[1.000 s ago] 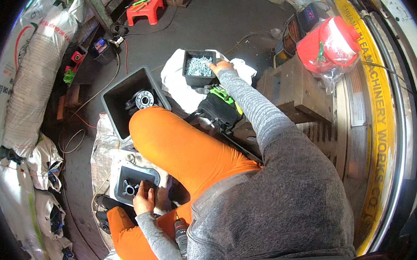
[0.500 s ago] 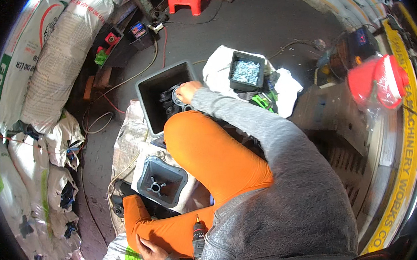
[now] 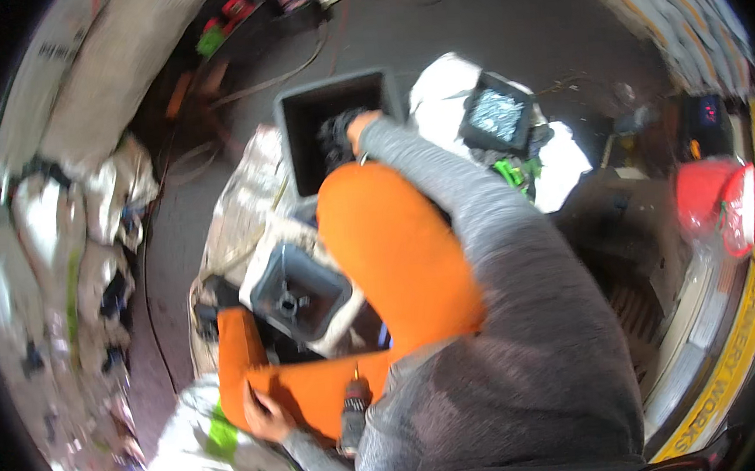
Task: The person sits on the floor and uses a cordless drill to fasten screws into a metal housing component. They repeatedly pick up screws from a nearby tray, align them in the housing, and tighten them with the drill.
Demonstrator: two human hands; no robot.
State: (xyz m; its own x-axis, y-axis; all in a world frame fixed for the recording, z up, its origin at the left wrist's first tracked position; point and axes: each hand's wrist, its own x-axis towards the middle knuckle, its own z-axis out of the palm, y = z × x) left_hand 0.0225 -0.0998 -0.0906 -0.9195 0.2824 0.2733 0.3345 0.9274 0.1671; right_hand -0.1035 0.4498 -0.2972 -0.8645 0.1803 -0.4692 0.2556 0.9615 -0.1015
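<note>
My right hand (image 3: 365, 131) reaches over the right edge of a deep dark grey bin (image 3: 288, 141) beyond my raised knee. Next to its fingers lie black parts (image 3: 336, 142) piled in the bin; blur and the pile hide what the fingers do. My left hand (image 3: 266, 416) lies with fingers apart against my orange trouser leg, holding nothing. Between my legs sits a grey square housing (image 3: 303, 295) with a round hub and spokes inside. A power drill (image 3: 354, 412) rests near my lap, its bit pointing away from me.
A small black box (image 3: 496, 115) of shiny metal pieces stands on a white sack (image 3: 440, 87), with green-handled tools (image 3: 511, 174) beside it. Stuffed sacks (image 3: 45, 232) line the left side. A red plastic container (image 3: 716, 199) is at the right. Hoses and cables cross the dark floor.
The view has shifted and blurred, so the bin and boxes appear farther up and right. My right hand has gone from a grey ring-shaped part to the black parts. My left hand stays on my leg.
</note>
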